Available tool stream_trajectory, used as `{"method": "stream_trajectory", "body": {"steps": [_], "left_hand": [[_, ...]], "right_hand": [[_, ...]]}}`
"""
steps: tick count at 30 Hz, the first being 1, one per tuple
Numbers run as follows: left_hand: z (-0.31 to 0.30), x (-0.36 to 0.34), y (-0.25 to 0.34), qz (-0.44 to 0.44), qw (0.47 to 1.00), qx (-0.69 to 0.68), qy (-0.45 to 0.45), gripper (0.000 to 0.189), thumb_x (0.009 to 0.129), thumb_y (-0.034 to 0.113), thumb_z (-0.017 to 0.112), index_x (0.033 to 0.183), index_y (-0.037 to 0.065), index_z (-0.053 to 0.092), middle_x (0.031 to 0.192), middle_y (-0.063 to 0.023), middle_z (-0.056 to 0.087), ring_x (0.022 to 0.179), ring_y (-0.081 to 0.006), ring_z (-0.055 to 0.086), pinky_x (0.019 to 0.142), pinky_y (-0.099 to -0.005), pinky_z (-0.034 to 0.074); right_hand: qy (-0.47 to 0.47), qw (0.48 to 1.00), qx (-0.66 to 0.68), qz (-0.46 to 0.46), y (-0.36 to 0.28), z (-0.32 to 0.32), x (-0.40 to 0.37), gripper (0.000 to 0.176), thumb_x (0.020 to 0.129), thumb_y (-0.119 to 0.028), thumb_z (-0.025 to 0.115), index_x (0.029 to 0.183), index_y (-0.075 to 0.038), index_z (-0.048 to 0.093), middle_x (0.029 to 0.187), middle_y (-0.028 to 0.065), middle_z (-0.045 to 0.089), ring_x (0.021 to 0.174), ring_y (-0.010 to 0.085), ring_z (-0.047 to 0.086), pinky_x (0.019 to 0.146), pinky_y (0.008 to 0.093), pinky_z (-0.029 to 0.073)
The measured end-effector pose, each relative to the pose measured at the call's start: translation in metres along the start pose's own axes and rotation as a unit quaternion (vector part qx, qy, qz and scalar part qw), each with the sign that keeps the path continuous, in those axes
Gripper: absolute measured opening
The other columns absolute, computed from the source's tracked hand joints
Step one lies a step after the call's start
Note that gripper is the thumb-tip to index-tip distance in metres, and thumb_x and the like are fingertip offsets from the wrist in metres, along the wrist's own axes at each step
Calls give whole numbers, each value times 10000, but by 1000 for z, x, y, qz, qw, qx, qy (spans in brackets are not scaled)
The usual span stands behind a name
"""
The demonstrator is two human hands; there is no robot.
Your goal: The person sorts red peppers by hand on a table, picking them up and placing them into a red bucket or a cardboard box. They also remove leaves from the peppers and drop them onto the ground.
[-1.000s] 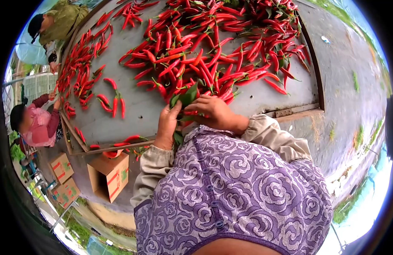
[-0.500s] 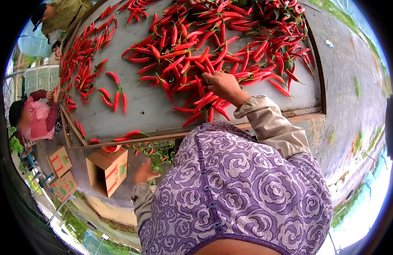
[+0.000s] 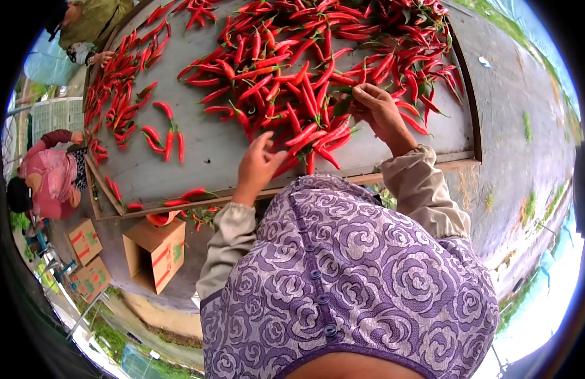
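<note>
A large heap of red chili peppers (image 3: 305, 82) lies on the grey table (image 3: 223, 151) in front of me. My right hand (image 3: 381, 117) is over the heap's near right part, thumb and fingers pinched together on a dark green leaf (image 3: 341, 106) that hangs toward the peppers. To its left, my left hand (image 3: 257, 167) hovers at the near edge of the heap with its fingers apart, close to the nearest chili peppers and holding none. Green stems show on many of the peppers.
A wooden rim (image 3: 425, 167) edges the table. Another group of chili peppers (image 3: 118, 95) lies at the left, where a co-worker's hand (image 3: 103, 59) reaches in. A person in pink (image 3: 49, 174) sits beside it. Below stand an open cardboard box (image 3: 154, 252) and smaller cartons (image 3: 90, 278).
My left hand has risen from below the table edge to the near side of the heap. My right hand has moved right, off the peppers, and now pinches a leaf.
</note>
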State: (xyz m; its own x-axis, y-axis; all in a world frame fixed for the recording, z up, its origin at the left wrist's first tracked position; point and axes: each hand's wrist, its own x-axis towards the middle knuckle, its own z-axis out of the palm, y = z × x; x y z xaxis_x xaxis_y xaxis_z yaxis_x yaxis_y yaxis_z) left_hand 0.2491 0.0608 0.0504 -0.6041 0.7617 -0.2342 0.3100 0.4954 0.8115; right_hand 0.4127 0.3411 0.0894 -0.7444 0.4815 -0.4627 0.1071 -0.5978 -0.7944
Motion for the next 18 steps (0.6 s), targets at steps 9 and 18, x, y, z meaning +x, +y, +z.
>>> {"method": "stream_trajectory", "body": {"steps": [9, 18], "left_hand": [[34, 50, -12, 141, 953, 257, -79, 395, 857, 241, 652, 1208, 75, 582, 727, -144, 650, 743, -313, 680, 614, -472, 506], [-50, 23, -55, -236, 896, -342, 159, 252, 930, 102, 540, 1177, 60, 572, 642, -14, 533, 538, -96, 510, 462, -254, 400]], "right_hand": [[28, 997, -39, 54, 47, -10, -22, 157, 947, -119, 591, 1076, -42, 634, 848, 15, 654, 672, 94, 620, 582, 223, 499], [-54, 910, -397, -109, 81, 17, -19, 232, 872, -141, 606, 1040, 5, 672, 765, 103, 669, 643, 168, 613, 612, 314, 506]]}}
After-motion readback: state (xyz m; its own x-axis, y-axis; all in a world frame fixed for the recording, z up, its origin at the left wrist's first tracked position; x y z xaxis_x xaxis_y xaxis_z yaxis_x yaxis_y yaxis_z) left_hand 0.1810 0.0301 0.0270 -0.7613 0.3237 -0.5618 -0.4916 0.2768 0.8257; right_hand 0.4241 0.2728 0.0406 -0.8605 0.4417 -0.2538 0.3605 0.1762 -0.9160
